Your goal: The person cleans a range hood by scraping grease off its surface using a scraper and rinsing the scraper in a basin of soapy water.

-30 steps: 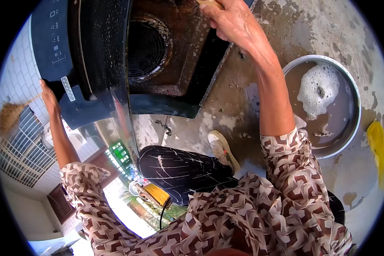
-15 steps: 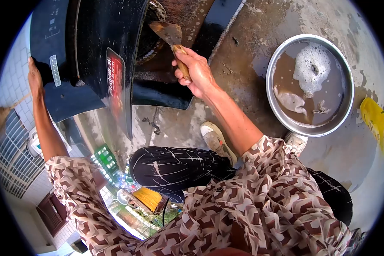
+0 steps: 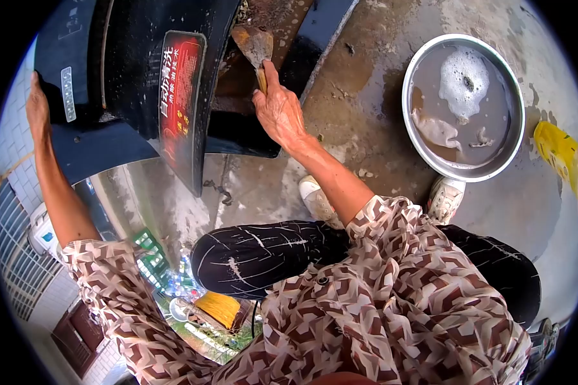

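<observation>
My right hand point(image 3: 280, 112) is wrapped around the wooden handle of a scraper point(image 3: 255, 45), its forefinger stretched along the handle towards the blade. The broad, brown-stained blade lies over the grimy inside of a dark range hood point(image 3: 131, 70). A red label point(image 3: 178, 96) with white characters is on the hood's panel. At the far left, my left hand point(image 3: 38, 110) holds the outer edge of the hood, with the fingers mostly hidden.
A round metal basin point(image 3: 469, 176) of murky water stands on the wet concrete floor to the right, with foam and a pale cloth point(image 3: 433, 129) in it. Beyond it lies a yellow plastic bag point(image 3: 552, 151). A yellow broom head point(image 3: 218, 308) is down at the lower left.
The scraper blade has shifted slightly relative to the hood, and my right hand has turned so its back shows, forefinger extended. The labelled panel faces the camera more. My left hand stays on the edge.
</observation>
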`<control>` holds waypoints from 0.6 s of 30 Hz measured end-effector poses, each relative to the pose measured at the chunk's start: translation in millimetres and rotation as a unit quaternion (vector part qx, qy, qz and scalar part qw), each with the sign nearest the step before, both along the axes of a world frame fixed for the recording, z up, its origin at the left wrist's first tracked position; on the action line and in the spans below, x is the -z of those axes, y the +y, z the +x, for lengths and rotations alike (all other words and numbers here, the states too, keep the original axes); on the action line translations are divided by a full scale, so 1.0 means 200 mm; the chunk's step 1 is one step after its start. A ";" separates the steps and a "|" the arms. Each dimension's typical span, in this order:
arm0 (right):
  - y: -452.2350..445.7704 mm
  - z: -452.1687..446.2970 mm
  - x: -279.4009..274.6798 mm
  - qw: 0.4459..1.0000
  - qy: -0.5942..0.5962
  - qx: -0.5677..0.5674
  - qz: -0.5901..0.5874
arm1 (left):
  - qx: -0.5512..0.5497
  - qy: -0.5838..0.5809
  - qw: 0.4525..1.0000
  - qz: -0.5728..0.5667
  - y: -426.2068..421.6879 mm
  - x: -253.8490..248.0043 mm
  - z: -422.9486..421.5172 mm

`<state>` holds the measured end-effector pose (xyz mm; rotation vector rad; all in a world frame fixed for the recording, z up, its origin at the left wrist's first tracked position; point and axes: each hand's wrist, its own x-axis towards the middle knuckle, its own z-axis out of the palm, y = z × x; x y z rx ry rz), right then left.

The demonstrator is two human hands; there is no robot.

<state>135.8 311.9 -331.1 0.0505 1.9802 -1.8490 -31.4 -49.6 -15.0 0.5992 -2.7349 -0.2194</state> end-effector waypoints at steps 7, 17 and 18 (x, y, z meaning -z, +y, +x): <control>-0.11 0.03 -0.04 0.999 -0.006 0.039 -0.030 | 0.019 0.009 0.997 -0.068 -0.07 0.02 -0.01; -0.09 0.11 -0.02 1.000 -0.004 0.011 0.005 | 0.083 0.029 0.992 -0.087 -0.14 -0.01 -0.01; -0.13 0.10 -0.01 1.000 0.012 0.024 0.002 | 0.098 0.034 0.991 -0.081 -0.15 -0.02 0.01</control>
